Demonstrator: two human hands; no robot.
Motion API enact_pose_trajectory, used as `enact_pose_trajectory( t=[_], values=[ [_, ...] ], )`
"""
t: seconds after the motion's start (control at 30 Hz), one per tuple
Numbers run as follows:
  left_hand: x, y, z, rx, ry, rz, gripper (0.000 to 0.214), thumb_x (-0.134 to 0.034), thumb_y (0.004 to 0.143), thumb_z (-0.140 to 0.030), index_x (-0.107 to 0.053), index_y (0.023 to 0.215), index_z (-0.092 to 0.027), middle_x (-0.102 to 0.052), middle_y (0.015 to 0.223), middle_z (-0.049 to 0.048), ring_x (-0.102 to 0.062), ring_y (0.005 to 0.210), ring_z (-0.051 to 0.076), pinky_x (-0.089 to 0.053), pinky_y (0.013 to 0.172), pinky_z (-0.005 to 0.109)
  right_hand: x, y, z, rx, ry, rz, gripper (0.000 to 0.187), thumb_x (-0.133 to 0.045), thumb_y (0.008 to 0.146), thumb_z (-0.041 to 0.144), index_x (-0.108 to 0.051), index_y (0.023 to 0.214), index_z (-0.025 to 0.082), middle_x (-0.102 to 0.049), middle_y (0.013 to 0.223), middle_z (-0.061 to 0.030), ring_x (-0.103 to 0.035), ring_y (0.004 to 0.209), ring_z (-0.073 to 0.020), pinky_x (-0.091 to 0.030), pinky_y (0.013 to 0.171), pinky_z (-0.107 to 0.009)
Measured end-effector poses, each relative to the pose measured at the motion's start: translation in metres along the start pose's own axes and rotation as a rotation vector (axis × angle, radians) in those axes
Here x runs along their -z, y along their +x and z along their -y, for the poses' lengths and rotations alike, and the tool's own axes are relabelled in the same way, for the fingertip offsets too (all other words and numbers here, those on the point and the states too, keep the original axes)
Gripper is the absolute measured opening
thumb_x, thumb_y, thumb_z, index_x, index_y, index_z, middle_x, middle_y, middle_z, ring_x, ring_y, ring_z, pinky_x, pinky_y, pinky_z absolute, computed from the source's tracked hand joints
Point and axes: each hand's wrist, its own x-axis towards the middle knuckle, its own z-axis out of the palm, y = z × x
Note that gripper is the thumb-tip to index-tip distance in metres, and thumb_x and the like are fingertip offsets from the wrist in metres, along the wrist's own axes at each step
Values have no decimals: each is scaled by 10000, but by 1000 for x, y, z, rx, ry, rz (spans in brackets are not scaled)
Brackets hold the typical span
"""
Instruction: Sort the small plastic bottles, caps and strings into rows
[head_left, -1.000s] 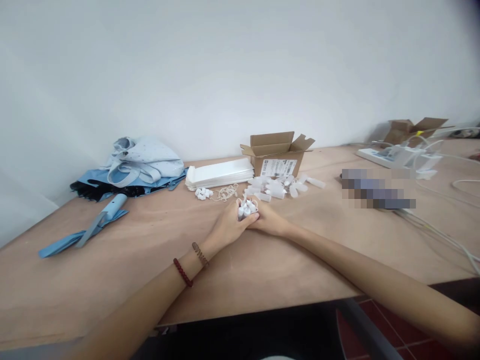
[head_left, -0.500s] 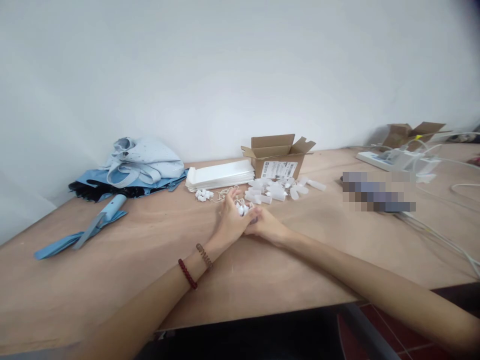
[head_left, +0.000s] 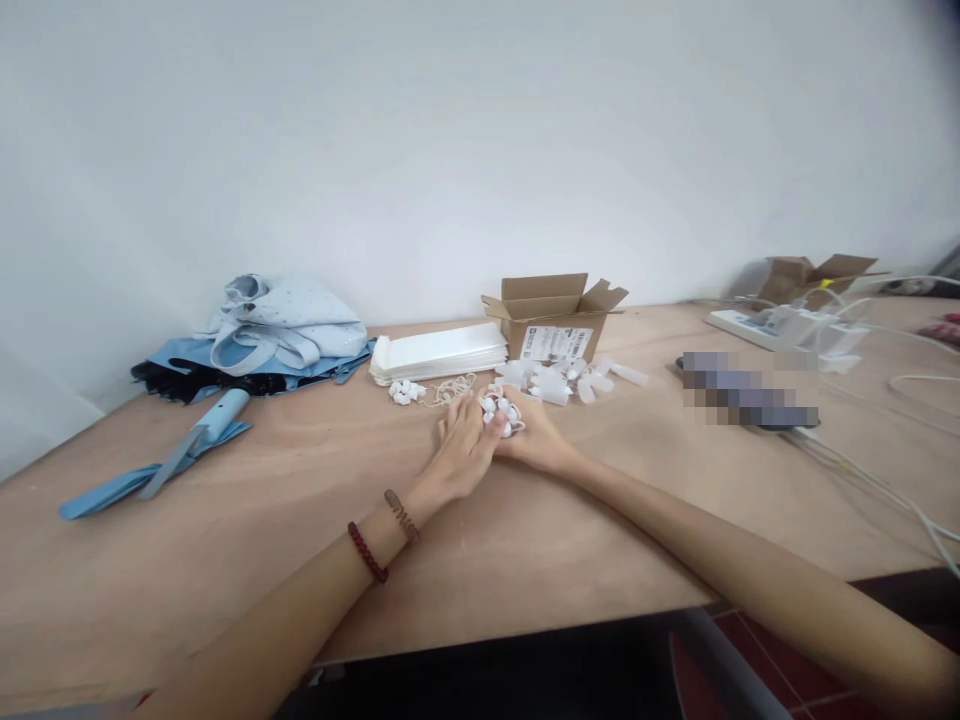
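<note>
A bunch of small white rounded pieces with thin cords [head_left: 501, 408] is clasped between my two hands above the table. My right hand [head_left: 534, 430] curls round its far and right sides. From the left, my left hand [head_left: 463, 445] presses in with its fingers together and its thumb on the bunch. Just beyond my left fingers lie loose cream cords [head_left: 454, 390], and left of them a small heap of similar white pieces [head_left: 406, 392]. Several translucent white plastic bottles [head_left: 551, 386] are scattered past my right hand. Some fingertips are hidden.
Behind the bottles stands an open cardboard box [head_left: 555, 335], beside a stack of white flat packets [head_left: 442, 350]. A folded blue umbrella [head_left: 225, 415] and pale cloth bag [head_left: 300, 325] lie left. On the right are a blurred-out device [head_left: 750, 395], cables and a power strip [head_left: 750, 328].
My left hand has turned and closed in, its raised fingers now lowered beside the bunch. More of the white pieces show between my hands. The view has shifted slightly.
</note>
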Motion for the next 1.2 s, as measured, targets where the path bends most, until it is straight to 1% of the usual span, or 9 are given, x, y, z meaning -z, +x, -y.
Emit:
enact_pose_trajectory(
  t=[0.1,0.2,0.37,0.47,0.63,0.77,0.93,1.03,1.2],
  values=[
    [4,1,4,-65,157,91,571,-382,849,-643,-506,1186,-200,-519,1237,130,-365,1220,330,-309,970,499,5,3,-10,-14,-33,17,273,-657,672,251,-497,887,198,-566,822,7,-529,739,-165,-438,682,-305],
    [8,2,6,-85,240,158,578,-388,827,-673,-575,1072,-184,-567,1114,120,-425,1120,326,-351,920,485,6,5,-12,-63,-21,54,282,-664,660,254,-477,864,201,-554,800,23,-518,714,-153,-425,650,-287],
    [7,-3,6,-118,281,215,688,-388,810,-697,-459,1296,-216,-463,1299,134,-359,1211,338,-314,973,506,4,4,-7,-122,-41,46,334,-690,601,262,-489,860,194,-560,781,34,-510,692,-144,-408,638,-271],
    [4,-6,5,-141,284,237,707,-419,790,-707,-457,1304,-222,-413,1357,137,-308,1264,349,-283,1001,517,3,3,-2,-119,-93,15,305,-685,572,239,-485,798,197,-545,729,49,-485,650,-128,-388,613,-254],
    [5,-3,2,-121,199,83,487,-357,882,-600,-606,960,-189,-601,1046,92,-477,1049,277,-376,882,421,4,4,0,-55,-196,-58,238,-641,592,225,-472,757,201,-547,684,41,-482,618,-126,-368,585,-242],
    [12,-2,-2,-135,212,-24,443,-381,901,-534,-531,681,-180,-590,732,54,-519,788,220,-379,694,331,5,3,-3,11,-281,-103,221,-632,635,250,-476,784,204,-576,706,26,-503,622,-130,-369,592,-235],
    [18,-4,-2,-110,204,-40,440,-396,901,-511,-476,621,-181,-563,653,22,-485,637,164,-308,591,282,3,2,-7,32,-400,-88,208,-617,675,236,-461,809,208,-578,726,9,-520,642,-147,-365,579,-231],
    [17,-4,0,-51,192,-42,445,-378,905,-501,-446,601,-182,-534,590,8,-443,551,140,-267,555,274,2,0,-12,67,-477,-56,221,-574,719,203,-478,919,198,-606,845,-39,-559,759,-178,-403,656,-253],
    [12,-2,2,41,154,-16,375,-392,886,-413,-424,590,-184,-515,565,1,-439,541,136,-236,539,269,1,-2,-15,58,-654,3,267,-553,754,204,-486,1012,183,-606,965,-100,-566,875,-221,-422,704,-283]
  ],
)
